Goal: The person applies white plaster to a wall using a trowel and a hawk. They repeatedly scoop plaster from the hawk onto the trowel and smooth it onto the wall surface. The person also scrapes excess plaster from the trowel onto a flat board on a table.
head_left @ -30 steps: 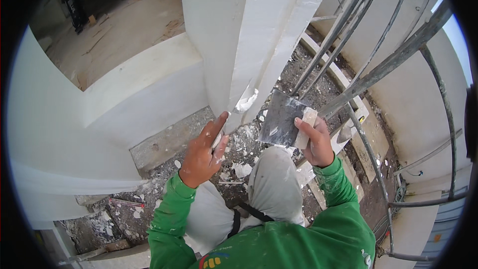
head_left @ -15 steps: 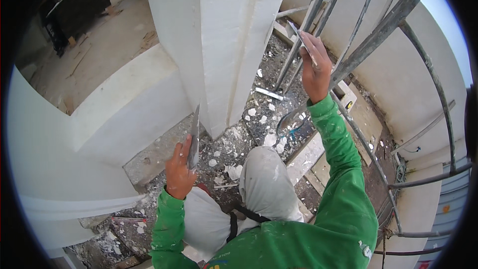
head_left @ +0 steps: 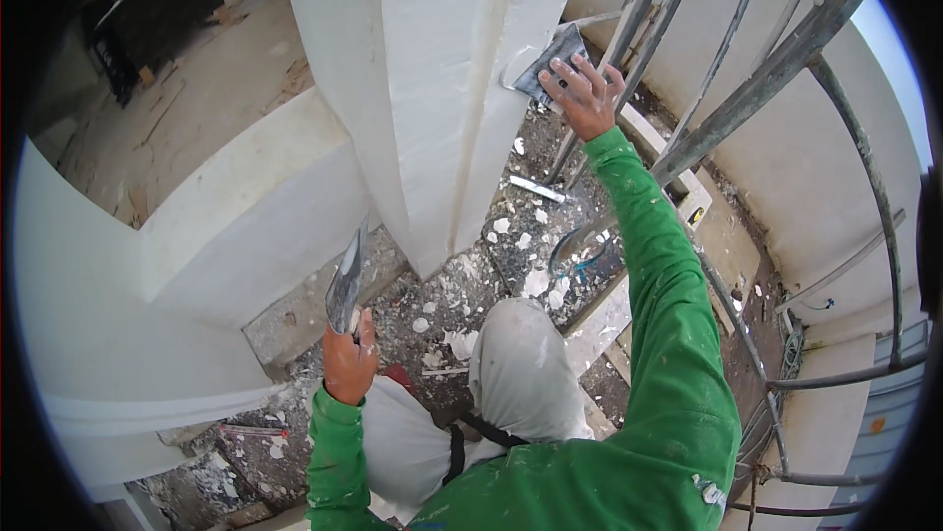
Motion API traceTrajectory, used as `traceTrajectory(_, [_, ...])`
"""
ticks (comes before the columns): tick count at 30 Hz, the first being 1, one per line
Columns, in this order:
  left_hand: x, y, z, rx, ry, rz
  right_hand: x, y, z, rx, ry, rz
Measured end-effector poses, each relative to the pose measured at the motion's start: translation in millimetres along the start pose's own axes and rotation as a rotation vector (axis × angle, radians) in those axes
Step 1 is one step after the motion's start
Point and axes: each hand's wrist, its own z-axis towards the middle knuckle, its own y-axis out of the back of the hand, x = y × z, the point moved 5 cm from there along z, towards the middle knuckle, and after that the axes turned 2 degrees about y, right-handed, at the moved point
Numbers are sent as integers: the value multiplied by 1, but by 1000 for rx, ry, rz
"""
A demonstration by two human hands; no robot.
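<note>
My left hand (head_left: 351, 362) is closed round the handle of a metal trowel (head_left: 344, 283). Its grey blade points up and away, apart from the wall. My right hand (head_left: 587, 99) grips a flat rectangular scraper (head_left: 552, 61), with fingers spread over its back. The scraper lies against the right part of a white column (head_left: 442, 50), and wet-looking white filler shows at its edge. The scraper's far side is hidden against the column.
Bent metal railing bars (head_left: 747, 99) stand close by my right arm. A low white wall (head_left: 255, 207) is to the left. White flakes (head_left: 460, 342) litter the rough ground, along with a pale strip (head_left: 536, 188) and boards (head_left: 601, 325). A red-ended stick (head_left: 253, 431) lies lower left.
My right hand has moved left from beside the railing, bringing the scraper flat onto the column. My left hand has dropped slightly, and the trowel has turned to show more of its blade.
</note>
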Motion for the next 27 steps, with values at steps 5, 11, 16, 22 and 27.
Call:
traceTrajectory(5, [-3, -2, 4, 14, -39, 3, -11, 27, -17, 1, -94, 96])
traceTrajectory(11, [-8, -3, 8, 7, -59, -15, -9, 41, 16, -117, -155, 121])
traceTrajectory(16, [-5, 1, 7, -21, -33, -39, -6, 8, 29, -110, -122, 98])
traceTrajectory(22, [7, 12, 1, -3, 7, -38, -1, 30, 0, 13, -255, 122])
traceTrajectory(27, [36, 0, -1, 136, 288, -114, -7, 78, 50, 28, -441, 227])
